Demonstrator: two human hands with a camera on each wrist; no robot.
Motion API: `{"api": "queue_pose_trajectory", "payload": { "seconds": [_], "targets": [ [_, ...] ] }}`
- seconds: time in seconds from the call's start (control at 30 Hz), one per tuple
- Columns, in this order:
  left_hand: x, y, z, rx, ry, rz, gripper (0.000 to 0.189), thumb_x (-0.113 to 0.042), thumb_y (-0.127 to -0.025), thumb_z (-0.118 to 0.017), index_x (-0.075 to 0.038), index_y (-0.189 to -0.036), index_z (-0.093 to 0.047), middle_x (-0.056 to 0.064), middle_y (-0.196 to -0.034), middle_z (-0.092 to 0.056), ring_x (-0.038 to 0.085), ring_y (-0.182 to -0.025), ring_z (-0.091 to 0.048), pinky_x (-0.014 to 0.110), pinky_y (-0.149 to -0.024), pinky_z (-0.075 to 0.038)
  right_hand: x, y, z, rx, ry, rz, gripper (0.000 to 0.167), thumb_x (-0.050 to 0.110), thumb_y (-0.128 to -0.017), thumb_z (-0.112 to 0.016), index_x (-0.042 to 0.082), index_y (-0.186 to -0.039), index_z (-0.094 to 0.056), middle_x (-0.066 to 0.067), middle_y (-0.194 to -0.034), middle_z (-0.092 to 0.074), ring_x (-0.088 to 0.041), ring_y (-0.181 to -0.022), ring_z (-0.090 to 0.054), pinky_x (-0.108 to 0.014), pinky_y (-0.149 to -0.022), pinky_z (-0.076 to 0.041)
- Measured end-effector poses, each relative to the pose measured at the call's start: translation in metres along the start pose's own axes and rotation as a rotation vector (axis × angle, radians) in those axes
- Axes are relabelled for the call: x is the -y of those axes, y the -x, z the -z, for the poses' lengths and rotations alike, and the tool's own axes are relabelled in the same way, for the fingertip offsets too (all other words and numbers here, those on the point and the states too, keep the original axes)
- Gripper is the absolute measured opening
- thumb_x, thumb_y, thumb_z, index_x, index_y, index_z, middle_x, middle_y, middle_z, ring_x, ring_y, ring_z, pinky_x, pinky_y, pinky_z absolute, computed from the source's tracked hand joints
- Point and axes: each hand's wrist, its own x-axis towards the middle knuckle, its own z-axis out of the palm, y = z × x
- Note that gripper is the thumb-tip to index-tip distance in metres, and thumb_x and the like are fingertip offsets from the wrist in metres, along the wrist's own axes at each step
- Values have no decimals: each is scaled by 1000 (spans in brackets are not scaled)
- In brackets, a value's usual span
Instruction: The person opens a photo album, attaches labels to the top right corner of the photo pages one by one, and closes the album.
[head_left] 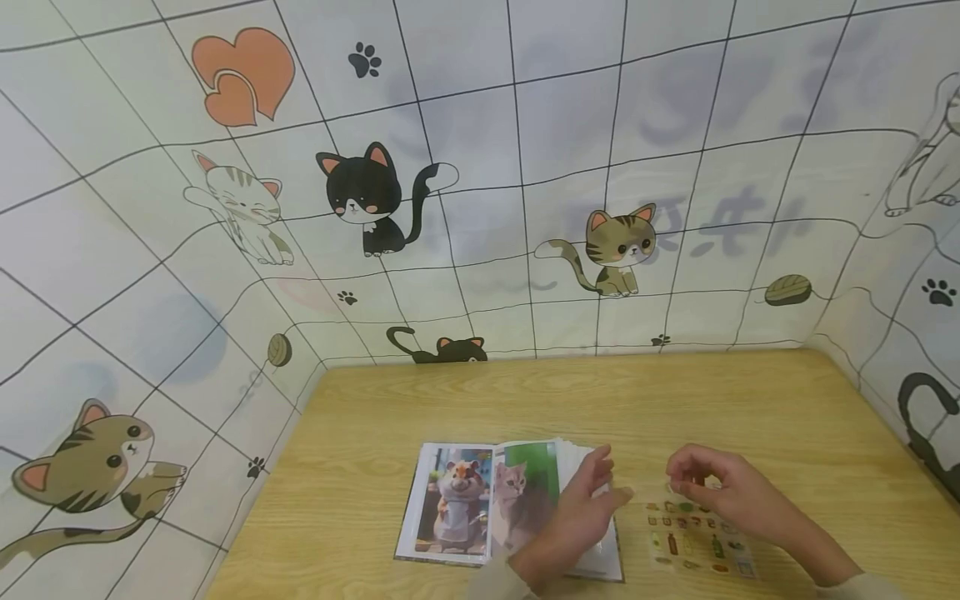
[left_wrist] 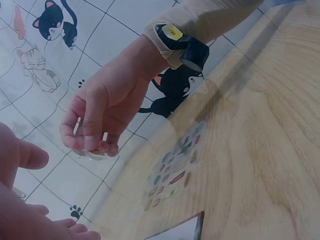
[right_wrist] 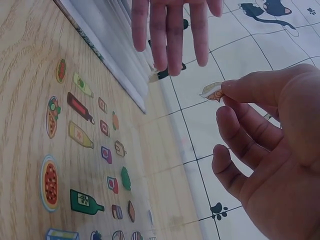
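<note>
An open photo album (head_left: 480, 500) lies on the wooden table (head_left: 525, 400), showing a hamster picture and a cat picture. My left hand (head_left: 581, 508) rests over its right page with fingers (right_wrist: 170, 35) straight. A clear sticker sheet (head_left: 697, 533) with small food and bottle stickers (right_wrist: 80, 150) lies right of the album. My right hand (head_left: 712, 487) hovers above the sheet and pinches a small sticker (right_wrist: 212, 92) between thumb and forefinger (left_wrist: 92, 142).
Cat-print cloth walls (head_left: 450, 208) close in the table at the back and both sides. Bare wood stretches behind the album toward the back wall.
</note>
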Motion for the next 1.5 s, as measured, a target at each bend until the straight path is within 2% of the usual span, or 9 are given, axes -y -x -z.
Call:
{"api": "queue_pose_trajectory", "payload": {
  "seconds": [0.17,0.3,0.57,0.77,0.93,1.07,1.27,1.33,1.5],
  "targets": [
    [-4,4,12,-20,87,-33,50,-16,-96,-62,-12,-144,-47,12,-132,-60,28,-123,-56,46,-104,-45,-1,-2,-1,13,0,-27,9,5,-93,-67,13,-97,-64,3,-87,-64,-9,-75,-55,-25,-61,-47],
    [-7,8,23,-27,71,-50,45,-17,-98,-60,-14,-142,-50,10,-125,-65,23,-117,-61,41,-100,-48,0,-4,-3,19,-6,-55,9,6,-93,-67,12,-99,-64,4,-86,-65,-9,-76,-56,-24,-63,-48],
    [1,15,46,14,-76,-113,44,-23,-99,-58,-19,-142,-50,10,-130,-62,20,-120,-59,36,-100,-47,1,-9,-9,26,-23,-55,9,8,-91,-69,12,-98,-64,5,-86,-64,-10,-76,-57,-25,-65,-49],
    [2,27,65,49,-211,-112,45,-30,-100,-56,-28,-144,-47,3,-137,-56,27,-128,-54,39,-104,-45,2,-14,-13,26,-29,-31,9,8,-92,-68,14,-98,-64,4,-86,-65,-10,-76,-58,-25,-66,-50],
    [8,33,83,65,-325,-163,46,-29,-101,-55,-20,-145,-48,6,-142,-54,28,-127,-56,37,-102,-48,4,-20,-19,15,-39,-24,8,10,-93,-68,15,-97,-65,5,-87,-65,-9,-76,-58,-25,-66,-50],
    [15,35,95,40,-495,-254,46,-29,-100,-56,-14,-143,-51,5,-143,-55,28,-133,-50,45,-108,-42,7,-28,-24,8,-48,-25,8,12,-93,-68,17,-98,-65,5,-88,-65,-10,-76,-59,-25,-66,-51],
    [27,35,103,11,-737,-465,48,-19,-96,-59,-4,-140,-49,12,-142,-54,36,-135,-47,49,-110,-39,8,-37,-33,16,-78,-43,7,10,-93,-68,12,-99,-65,4,-88,-66,-10,-76,-60,-25,-67,-53],
    [29,35,103,12,-761,-476,48,-18,-96,-59,-4,-141,-49,14,-143,-53,36,-136,-46,50,-110,-38,7,-39,-36,22,-88,-45,8,10,-93,-68,9,-101,-65,3,-88,-66,-10,-77,-60,-25,-67,-53],
    [33,36,104,25,-789,-414,50,-23,-97,-59,-7,-143,-48,19,-149,-45,37,-140,-39,52,-112,-35,8,-46,-43,36,-103,-46,9,10,-93,-67,7,-101,-65,3,-89,-65,-10,-77,-60,-25,-67,-53]
  ]
}}
